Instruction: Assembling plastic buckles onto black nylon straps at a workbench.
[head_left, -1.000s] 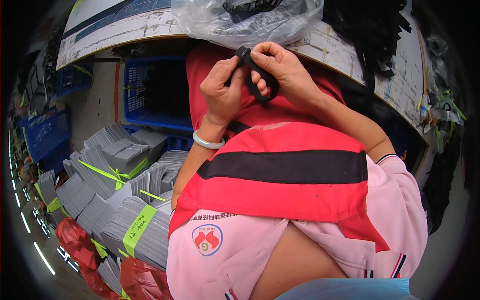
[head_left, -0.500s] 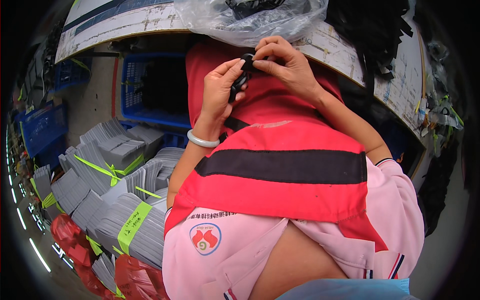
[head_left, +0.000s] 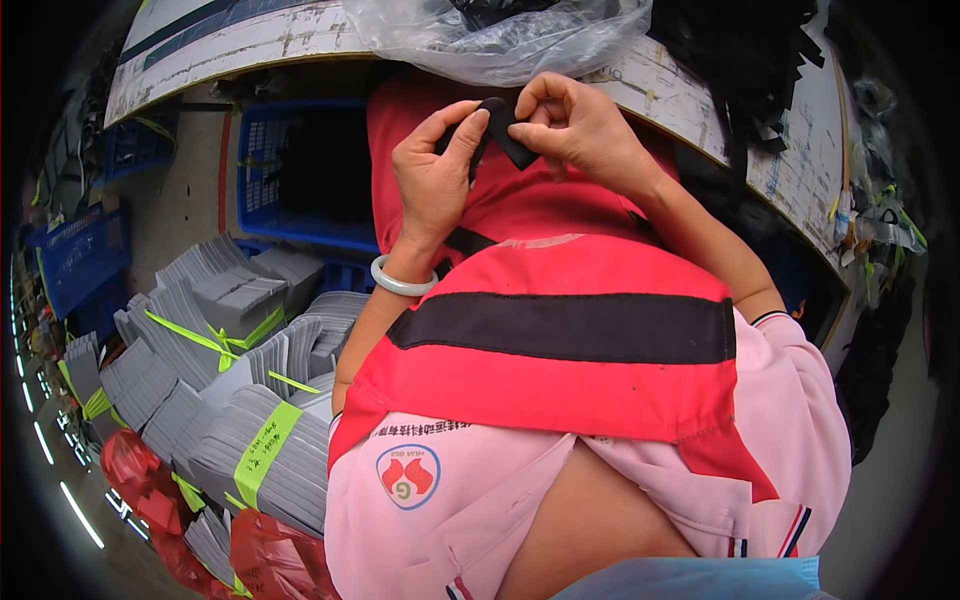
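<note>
Over my red-covered lap, both hands hold a short black strip (head_left: 506, 135) that looks like fabric webbing. It is bent over at the top, and its flat end hangs down between the hands. My left hand (head_left: 430, 178) is closed on its left side, with thumb and forefinger pinching it near the bend. My right hand (head_left: 585, 135) has thumb and forefinger pressed together at the strip's right edge. The left fingers partly hide the rest of the strip.
A worn white table (head_left: 690, 115) lies ahead, bearing a clear plastic bag (head_left: 520, 50) and a black fabric heap (head_left: 740, 50). At left stand a blue crate (head_left: 250, 190), grey sheet stacks (head_left: 265, 445) tied with green bands, and red plastic bags (head_left: 270, 555).
The black strip has gone from bunched up between the fingers to more spread out, with a flat end showing. My left hand has moved slightly left and up; the right hand slightly right.
</note>
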